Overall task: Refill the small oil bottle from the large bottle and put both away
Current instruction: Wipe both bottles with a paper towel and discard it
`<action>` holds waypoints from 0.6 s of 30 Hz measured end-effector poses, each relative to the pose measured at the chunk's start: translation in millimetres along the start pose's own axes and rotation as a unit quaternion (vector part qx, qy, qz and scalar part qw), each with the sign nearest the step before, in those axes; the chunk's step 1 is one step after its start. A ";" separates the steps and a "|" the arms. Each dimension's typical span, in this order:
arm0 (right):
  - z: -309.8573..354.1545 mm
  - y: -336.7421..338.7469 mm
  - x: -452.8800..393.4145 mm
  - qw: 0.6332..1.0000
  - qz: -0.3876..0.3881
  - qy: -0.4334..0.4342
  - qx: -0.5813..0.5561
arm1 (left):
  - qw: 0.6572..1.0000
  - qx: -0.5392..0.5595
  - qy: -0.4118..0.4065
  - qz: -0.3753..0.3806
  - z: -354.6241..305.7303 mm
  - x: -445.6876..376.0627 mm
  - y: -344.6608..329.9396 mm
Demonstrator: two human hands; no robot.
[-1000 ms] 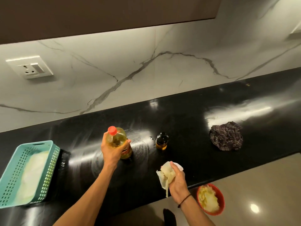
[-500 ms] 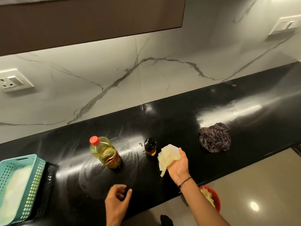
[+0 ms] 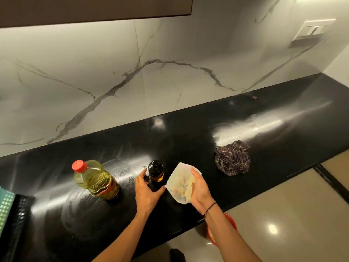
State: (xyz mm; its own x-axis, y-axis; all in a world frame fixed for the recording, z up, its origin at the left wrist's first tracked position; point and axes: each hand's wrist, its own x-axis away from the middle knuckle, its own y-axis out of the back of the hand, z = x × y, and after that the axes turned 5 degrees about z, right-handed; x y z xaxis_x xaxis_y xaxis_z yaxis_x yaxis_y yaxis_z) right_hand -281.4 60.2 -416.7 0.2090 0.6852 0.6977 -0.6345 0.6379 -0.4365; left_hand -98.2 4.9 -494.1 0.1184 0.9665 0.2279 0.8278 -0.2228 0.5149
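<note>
Grip: left hand spread open around small oil bottle, not yet closed; right hand clutches oily tissue. Advised: close low on the base, wipe the drips, keep it upright.

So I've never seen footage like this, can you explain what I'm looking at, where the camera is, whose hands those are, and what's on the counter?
There is no robot here. The camera is worn on a person's head and looks down at their own two bare hands over a black counter. The left hand is open, reaching around the small dark oil bottle; whether it touches is unclear. The right hand holds a crumpled paper wipe. Left of them stands the large oil bottle with its red cap on. A checked cloth lies bunched to the right, and a teal basket shows at the left edge.
</note>
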 end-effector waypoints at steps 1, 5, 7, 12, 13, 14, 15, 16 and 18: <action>1.2 1.2 -0.9 1.000 0.006 0.004 0.028 | 1.000 0.001 -0.004 -0.008 -0.5 -4.4 -2.8; 8.7 6.3 5.0 0.993 0.074 -0.002 0.094 | 0.999 -0.021 -0.021 -0.040 -7.7 -18.9 -10.6; 10.8 6.7 6.9 0.991 0.086 -0.006 0.102 | 0.998 -0.026 -0.024 -0.046 -12.7 -25.1 -11.8; 10.8 5.9 4.0 0.995 0.073 -0.016 0.062 | 0.998 0.009 -0.013 -0.057 -24.1 -32.4 -11.3; 10.3 6.6 3.2 0.996 0.068 -0.016 0.058 | 0.998 0.011 -0.010 -0.058 -24.4 -32.7 -11.0; 10.1 7.0 3.0 0.996 0.065 -0.015 0.056 | 0.998 0.010 -0.010 -0.057 -24.1 -32.9 -10.8; 9.9 5.7 3.1 0.997 0.062 -0.012 0.051 | 0.998 0.007 -0.012 -0.058 -23.7 -33.7 -10.4; 8.5 5.8 0.9 0.997 0.059 -0.011 0.050 | 0.998 0.004 -0.015 -0.058 -23.0 -33.9 -10.2; 6.1 6.6 -2.8 0.997 0.049 -0.011 0.056 | 0.998 0.003 -0.016 -0.061 -24.2 -31.9 -8.3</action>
State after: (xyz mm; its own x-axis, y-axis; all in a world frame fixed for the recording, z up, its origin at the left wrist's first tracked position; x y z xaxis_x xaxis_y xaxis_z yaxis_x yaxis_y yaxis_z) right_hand -290.8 60.3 -418.1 0.1262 0.7332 0.6682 -0.7306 0.5244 -0.4373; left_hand -122.1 -27.2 -485.6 0.0340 0.9900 0.1366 0.8405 -0.1023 0.5321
